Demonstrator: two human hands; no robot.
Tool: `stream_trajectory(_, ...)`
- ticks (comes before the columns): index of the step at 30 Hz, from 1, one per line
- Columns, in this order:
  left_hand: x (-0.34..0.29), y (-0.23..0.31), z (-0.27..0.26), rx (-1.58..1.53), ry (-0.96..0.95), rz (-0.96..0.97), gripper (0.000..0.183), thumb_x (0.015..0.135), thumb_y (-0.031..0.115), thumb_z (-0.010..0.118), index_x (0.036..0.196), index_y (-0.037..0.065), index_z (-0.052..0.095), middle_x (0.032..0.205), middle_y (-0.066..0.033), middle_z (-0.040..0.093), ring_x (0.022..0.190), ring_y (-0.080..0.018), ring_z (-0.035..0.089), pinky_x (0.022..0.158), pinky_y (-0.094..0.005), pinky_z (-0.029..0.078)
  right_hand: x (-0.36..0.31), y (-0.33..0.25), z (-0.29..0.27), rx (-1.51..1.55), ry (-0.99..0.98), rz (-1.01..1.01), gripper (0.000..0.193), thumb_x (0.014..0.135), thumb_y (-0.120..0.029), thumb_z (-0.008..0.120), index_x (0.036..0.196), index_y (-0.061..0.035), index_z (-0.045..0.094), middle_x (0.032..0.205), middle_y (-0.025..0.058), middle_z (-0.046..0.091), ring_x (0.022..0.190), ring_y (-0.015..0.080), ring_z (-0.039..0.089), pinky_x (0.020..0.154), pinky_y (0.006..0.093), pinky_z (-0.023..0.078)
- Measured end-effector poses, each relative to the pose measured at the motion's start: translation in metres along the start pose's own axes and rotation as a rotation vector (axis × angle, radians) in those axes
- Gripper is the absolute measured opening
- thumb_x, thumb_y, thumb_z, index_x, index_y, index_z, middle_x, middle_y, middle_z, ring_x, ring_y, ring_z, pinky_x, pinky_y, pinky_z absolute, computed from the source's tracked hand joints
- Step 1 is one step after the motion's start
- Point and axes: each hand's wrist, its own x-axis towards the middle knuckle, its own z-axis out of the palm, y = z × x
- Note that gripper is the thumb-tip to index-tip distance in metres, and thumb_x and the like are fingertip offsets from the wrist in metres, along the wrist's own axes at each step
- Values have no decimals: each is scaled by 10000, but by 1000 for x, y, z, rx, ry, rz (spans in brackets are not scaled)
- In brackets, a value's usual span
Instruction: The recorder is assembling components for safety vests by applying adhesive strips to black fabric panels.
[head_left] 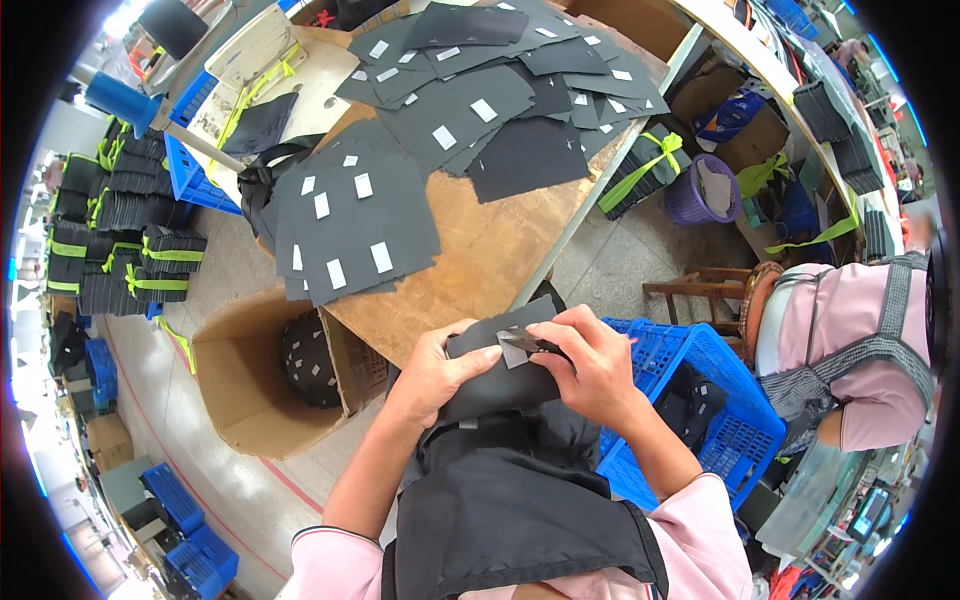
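- My left grip point(437, 372) pinches the panel point(482, 338) at its left edge.
- My right grip point(592, 362) holds a tool point(541, 346) over the white patch point(514, 357).
- The panel, between both grips, should be light and bendy (slick, perhaps); I'd hold its edges.
- Beyond both grips, more panels point(390, 205) lie on the tabletop point(490, 240).

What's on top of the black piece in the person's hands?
A white patch lies on the black piece, with a small metal-tipped tool in the right hand over it. Tool and fingers cover part of the patch; whatever is under the left hand cannot be seen.
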Motion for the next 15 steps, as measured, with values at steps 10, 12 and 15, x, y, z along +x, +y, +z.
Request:
stream_trajectory(10,-3,6,-4,29,-10,-66,224,777,119,667,961,9,607,859,-19,610,765,-72,556,677,-217,448,5,9,-13,-36,-95,-152,359,615,-95,738,956,-92,625,784,29,557,655,184,562,550,289,424)
stream_trajectory(12,-4,8,-4,68,-48,-64,229,767,120,670,957,11,605,845,-15,607,754,-66,551,674,-215,445,12,10,-17,-57,-150,-182,367,609,-104,742,956,-93,624,785,28,560,669,181,567,560,287,424)
stream_trajectory(15,-5,13,-1,63,-69,-81,239,761,124,677,959,13,605,837,-10,604,740,-64,547,677,-214,442,20,16,-19,-45,-205,-236,355,602,-113,746,935,-92,626,775,21,560,675,176,565,571,288,427)
